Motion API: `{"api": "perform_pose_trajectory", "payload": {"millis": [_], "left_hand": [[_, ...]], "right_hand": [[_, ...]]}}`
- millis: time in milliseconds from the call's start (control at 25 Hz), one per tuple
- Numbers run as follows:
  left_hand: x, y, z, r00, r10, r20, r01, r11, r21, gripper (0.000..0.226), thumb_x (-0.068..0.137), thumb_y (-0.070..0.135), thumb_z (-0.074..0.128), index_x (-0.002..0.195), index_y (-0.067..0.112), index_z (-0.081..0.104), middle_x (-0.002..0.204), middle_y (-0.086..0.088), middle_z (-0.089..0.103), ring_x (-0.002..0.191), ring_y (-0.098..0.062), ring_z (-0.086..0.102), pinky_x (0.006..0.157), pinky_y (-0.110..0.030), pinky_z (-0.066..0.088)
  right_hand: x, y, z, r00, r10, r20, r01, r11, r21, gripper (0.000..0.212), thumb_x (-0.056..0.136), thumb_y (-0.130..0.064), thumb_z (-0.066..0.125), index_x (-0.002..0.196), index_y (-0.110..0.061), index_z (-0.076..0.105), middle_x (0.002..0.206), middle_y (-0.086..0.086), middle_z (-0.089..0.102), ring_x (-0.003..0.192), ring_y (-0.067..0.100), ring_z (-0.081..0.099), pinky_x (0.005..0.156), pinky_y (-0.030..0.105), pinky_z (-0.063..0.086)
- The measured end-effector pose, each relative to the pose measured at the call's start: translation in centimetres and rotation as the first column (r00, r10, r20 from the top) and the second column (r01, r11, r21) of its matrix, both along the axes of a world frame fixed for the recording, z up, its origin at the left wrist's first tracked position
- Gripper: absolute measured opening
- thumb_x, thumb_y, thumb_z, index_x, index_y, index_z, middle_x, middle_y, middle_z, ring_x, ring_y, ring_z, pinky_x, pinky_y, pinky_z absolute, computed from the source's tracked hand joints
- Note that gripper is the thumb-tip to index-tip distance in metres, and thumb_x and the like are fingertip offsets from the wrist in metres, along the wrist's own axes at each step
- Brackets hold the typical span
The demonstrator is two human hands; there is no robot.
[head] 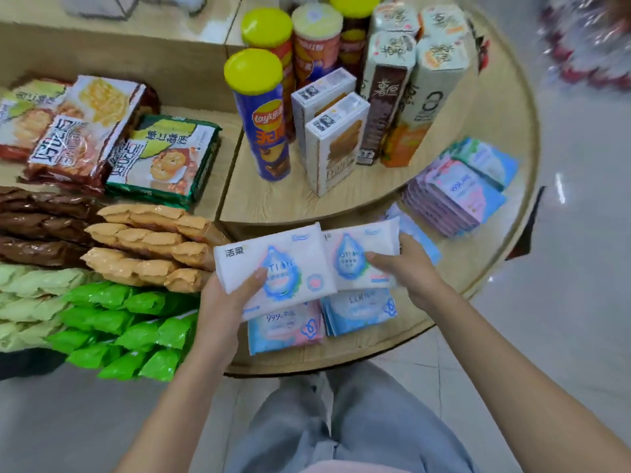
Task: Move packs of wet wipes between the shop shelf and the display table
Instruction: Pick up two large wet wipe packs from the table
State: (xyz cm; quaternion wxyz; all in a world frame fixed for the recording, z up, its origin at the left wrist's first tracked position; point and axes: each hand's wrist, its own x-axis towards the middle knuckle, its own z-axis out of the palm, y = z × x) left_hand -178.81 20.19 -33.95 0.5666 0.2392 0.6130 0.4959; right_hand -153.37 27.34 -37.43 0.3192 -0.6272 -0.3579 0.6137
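Nearest the camera: the person's legs in pale blue-grey trousers (345, 425), standing at the rim of a round wooden display table (386, 349). Left hand (223, 302) grips a white wet-wipe pack (273, 261) at its near left corner, thumb on the printed face and fingers underneath. Right hand (411, 271) grips a second white pack (355, 257) of the same blue-drop design, thumb across the face and fingers curled round the right edge. The two packs are held side by side with their inner edges meeting, above the table's lower tier. Directly under them, lying flat on that tier: a pink-and-blue "999" pack (285, 327) and a blue pack (358, 310), just beside each other. Left of the hands: rows of green snack packets (129, 336), then orange packets (153, 244) beyond. Further round the lower tier to the right: a leaning stack of pink packs (454, 196), with teal-blue packs (490, 158) behind it. On the upper tier: a blue crisp can (263, 131) with a yellow lid, two white boxes (336, 145) upright beside it, and taller cartons and cans behind. Far left: biscuit bags (164, 155). Print is mostly blurred.
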Motion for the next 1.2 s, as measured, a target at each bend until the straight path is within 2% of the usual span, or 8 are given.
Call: {"api": "perform_pose_trajectory", "payload": {"millis": [80, 240, 520, 600, 720, 840, 960, 1200], "left_hand": [[1.1, 0.2, 1.1, 0.991, -0.127, 0.047, 0.126, 0.992, 0.025, 0.031, 0.083, 0.006, 0.064, 0.114, 0.006, 0.060, 0.101, -0.006, 0.075, 0.086, -0.020, 0.073, 0.064, -0.029, 0.059], [6.3, 0.9, 2.3, 0.906, -0.410, 0.105, 0.404, 0.912, 0.075, 0.037, 0.077, 0.012, 0.070, 0.113, 0.008, 0.062, 0.113, -0.014, 0.070, 0.103, -0.033, 0.067, 0.087, -0.051, 0.054], [24.5, -1.2, 3.8, 0.539, -0.840, 0.068, 0.820, 0.541, 0.185, 0.037, 0.078, 0.012, 0.069, 0.115, 0.010, 0.063, 0.113, -0.009, 0.071, 0.102, -0.026, 0.068, 0.087, -0.041, 0.056], [30.8, -2.7, 4.1, 0.434, -0.899, 0.057, 0.881, 0.437, 0.181, 0.037, 0.078, 0.012, 0.071, 0.114, 0.010, 0.063, 0.110, -0.007, 0.072, 0.100, -0.024, 0.069, 0.082, -0.036, 0.057], [40.7, -5.6, 4.5, 0.297, -0.953, 0.066, 0.937, 0.304, 0.174, 0.035, 0.080, 0.013, 0.065, 0.115, 0.010, 0.062, 0.109, -0.007, 0.072, 0.098, -0.024, 0.070, 0.077, -0.031, 0.059], [49.7, -8.4, 4.8, 0.220, -0.974, 0.055, 0.959, 0.226, 0.169, 0.040, 0.080, 0.012, 0.068, 0.119, 0.005, 0.060, 0.110, -0.009, 0.072, 0.099, -0.027, 0.070, 0.081, -0.036, 0.058], [56.8, -10.7, 4.7, 0.170, -0.983, 0.074, 0.971, 0.180, 0.160, 0.045, 0.077, 0.015, 0.071, 0.119, 0.005, 0.060, 0.110, -0.010, 0.072, 0.100, -0.030, 0.069, 0.086, -0.042, 0.056], [69.2, -11.3, 3.5, 0.128, -0.984, 0.127, 0.985, 0.141, 0.100, 0.057, 0.068, 0.026, 0.081, 0.118, 0.006, 0.061, 0.109, -0.011, 0.072, 0.098, -0.031, 0.070, 0.077, -0.036, 0.060]], "right_hand": [[2.3, -4.3, 1.9, 0.982, -0.179, -0.055, 0.181, 0.983, 0.028, 0.043, 0.079, -0.005, 0.072, 0.119, -0.003, 0.058, 0.114, 0.015, 0.069, 0.101, 0.030, 0.068, 0.082, 0.041, 0.058], [6.8, -13.5, 4.5, 0.836, -0.520, -0.172, 0.537, 0.842, 0.063, 0.029, 0.084, 0.001, 0.064, 0.110, -0.012, 0.062, 0.101, 0.003, 0.074, 0.088, 0.020, 0.072, 0.068, 0.029, 0.059], [15.3, -30.0, 4.3, 0.443, -0.883, -0.158, 0.896, 0.440, 0.057, 0.045, 0.074, -0.012, 0.074, 0.117, -0.010, 0.060, 0.111, 0.007, 0.072, 0.097, 0.025, 0.070, 0.074, 0.033, 0.059], [18.0, -33.5, 4.0, 0.316, -0.934, -0.167, 0.949, 0.312, 0.049, 0.053, 0.066, -0.022, 0.079, 0.114, -0.012, 0.061, 0.110, 0.007, 0.072, 0.097, 0.027, 0.070, 0.077, 0.038, 0.059], [23.9, -38.1, 3.3, 0.185, -0.972, -0.148, 0.982, 0.177, 0.070, 0.036, 0.083, -0.007, 0.067, 0.118, -0.011, 0.060, 0.112, 0.008, 0.071, 0.101, 0.029, 0.069, 0.087, 0.048, 0.055], [31.7, -41.4, 3.6, 0.067, -0.990, -0.125, 0.993, 0.055, 0.103, 0.036, 0.086, -0.005, 0.064, 0.120, -0.011, 0.058, 0.113, 0.008, 0.071, 0.102, 0.031, 0.068, 0.090, 0.052, 0.053], [40.0, -43.2, 5.1, 0.009, -0.992, -0.122, 0.986, -0.012, 0.166, 0.036, 0.086, -0.005, 0.065, 0.120, -0.012, 0.057, 0.114, 0.007, 0.070, 0.102, 0.030, 0.068, 0.088, 0.050, 0.054], [54.2, -44.5, 7.4, -0.111, -0.982, -0.154, 0.950, -0.150, 0.274, 0.036, 0.087, -0.006, 0.063, 0.122, -0.013, 0.056, 0.114, 0.003, 0.070, 0.101, 0.024, 0.069, 0.084, 0.044, 0.055]]}}
